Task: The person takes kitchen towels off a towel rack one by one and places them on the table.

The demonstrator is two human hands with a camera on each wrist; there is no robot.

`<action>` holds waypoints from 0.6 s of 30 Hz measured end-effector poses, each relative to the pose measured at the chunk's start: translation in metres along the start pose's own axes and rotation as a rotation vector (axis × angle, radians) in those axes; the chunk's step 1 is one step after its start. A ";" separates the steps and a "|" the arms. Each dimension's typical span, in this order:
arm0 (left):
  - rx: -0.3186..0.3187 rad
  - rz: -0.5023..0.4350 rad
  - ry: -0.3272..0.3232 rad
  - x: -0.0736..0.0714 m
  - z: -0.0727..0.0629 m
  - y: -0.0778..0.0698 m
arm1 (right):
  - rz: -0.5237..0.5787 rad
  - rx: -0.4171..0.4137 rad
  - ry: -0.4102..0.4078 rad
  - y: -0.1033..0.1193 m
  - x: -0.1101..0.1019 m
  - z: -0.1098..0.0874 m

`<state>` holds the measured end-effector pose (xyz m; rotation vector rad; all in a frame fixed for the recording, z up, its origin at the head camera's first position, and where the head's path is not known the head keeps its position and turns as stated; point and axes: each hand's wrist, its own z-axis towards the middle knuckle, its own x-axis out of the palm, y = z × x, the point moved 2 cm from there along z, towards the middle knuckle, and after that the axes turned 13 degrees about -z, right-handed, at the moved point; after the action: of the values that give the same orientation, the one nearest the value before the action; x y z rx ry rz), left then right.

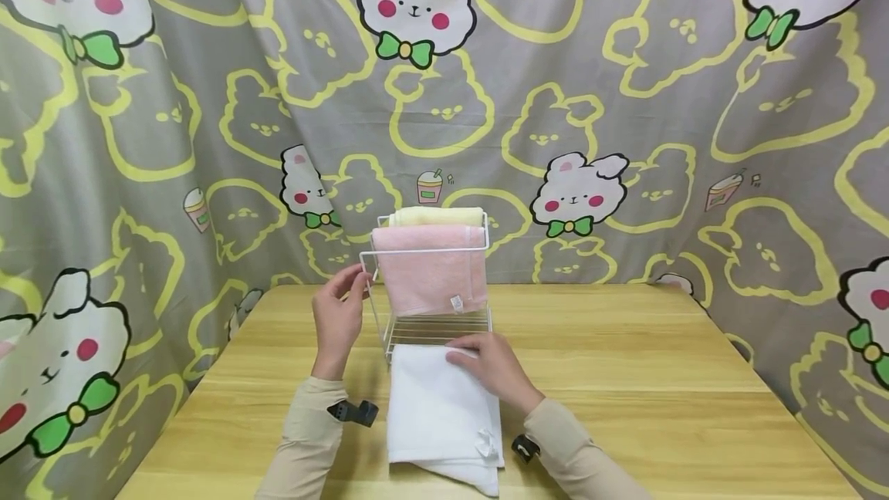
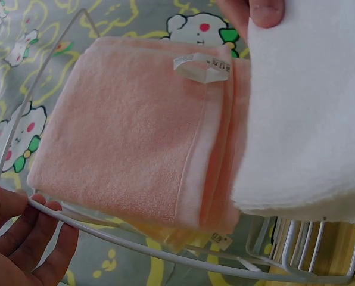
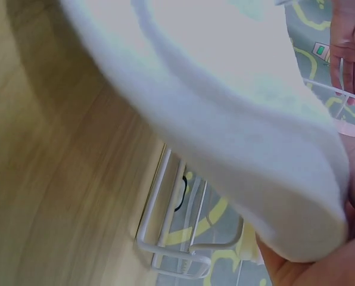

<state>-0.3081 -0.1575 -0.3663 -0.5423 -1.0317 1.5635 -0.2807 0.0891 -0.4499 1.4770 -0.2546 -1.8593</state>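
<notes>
Your left fingers (image 1: 342, 280) pinch the rack (image 1: 430, 251); your right fingers (image 1: 474, 341) grip the white towel (image 1: 437, 407), seemingly by one edge, so folds could slip.

A curtained-off nook with a homely look, set up like a small recording booth. Grey fabric (image 1: 444, 130), printed with white rabbits in green bows, yellow outlines and little drink cups, hangs in loose folds behind and along both sides of a wood-grain counter (image 1: 625, 376). Household linen gives the domestic note: a pink towel (image 1: 434, 280) and a yellow towel (image 1: 437, 216) on a white wire rack (image 1: 424, 251), a white towel (image 1: 437, 407) in front. Black devices (image 1: 361, 413) worn at both wrists suggest filming. Whether the room beyond is a home or a studio cannot be told.
</notes>
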 end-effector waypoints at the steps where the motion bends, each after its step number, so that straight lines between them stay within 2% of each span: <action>1: -0.001 0.001 0.004 0.001 -0.001 -0.004 | -0.020 -0.010 -0.003 0.001 0.001 0.001; 5: 0.004 0.002 0.024 0.003 -0.005 -0.022 | -0.071 -0.032 -0.004 0.002 0.003 0.001; 7: 0.006 0.005 0.026 0.004 -0.006 -0.026 | -0.081 -0.051 0.001 0.002 0.004 0.000; 14: -0.011 0.020 -0.006 -0.002 0.002 0.000 | -0.098 -0.062 0.031 0.003 0.002 0.000; 18: -0.007 0.012 0.000 0.000 0.002 0.000 | -0.154 -0.076 0.031 0.003 -0.001 -0.003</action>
<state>-0.3102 -0.1578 -0.3655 -0.5538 -1.0365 1.5708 -0.2769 0.0884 -0.4484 1.5077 -0.0552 -1.9430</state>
